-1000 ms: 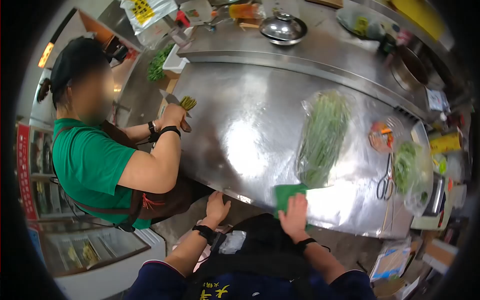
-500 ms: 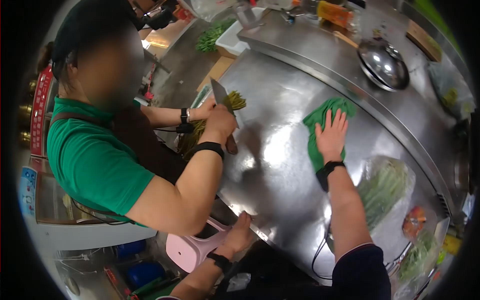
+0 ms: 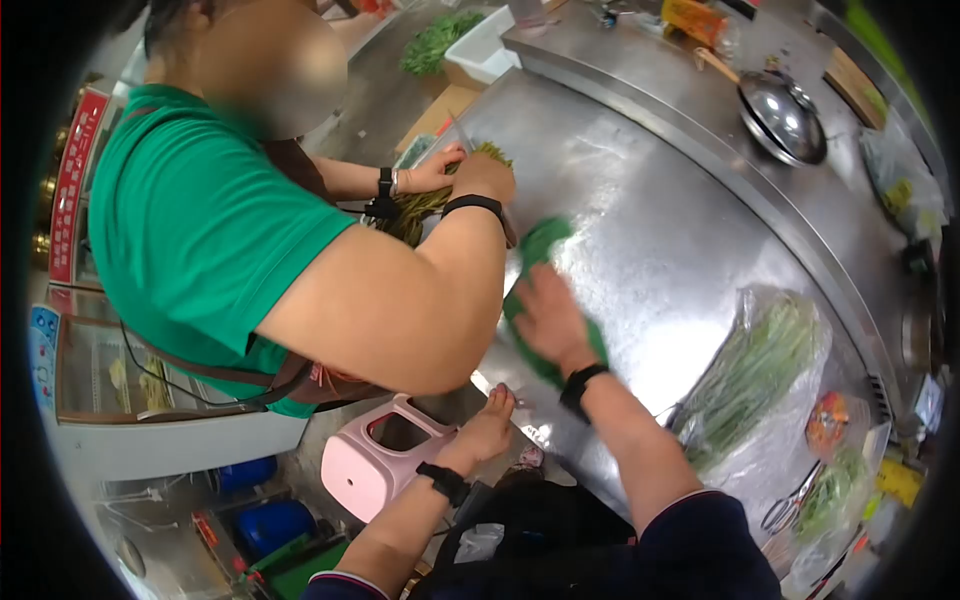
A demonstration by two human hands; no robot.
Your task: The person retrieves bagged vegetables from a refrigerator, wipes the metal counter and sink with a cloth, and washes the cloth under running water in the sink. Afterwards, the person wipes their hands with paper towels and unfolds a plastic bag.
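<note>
My right hand lies over a crumpled green cloth, pressing it onto the steel table; the hand is slightly blurred. Cloth shows on both sides of the palm. Close to the table's front edge is my left hand, its fingers curled together. Whatever they may hold is too small to make out. To the right of the cloth, a clear plastic bag of long green vegetables rests on the table.
At the left a person in a green shirt cuts a bundle of thin stalks, their elbow close to my hands. A pink stool stands below. Scissors lie at the right, and a lidded pan sits on the raised shelf.
My right hand has swept the green cloth leftward across the table, towards the other person. My left hand has shifted slightly up. The person's arm has come further right in view.
</note>
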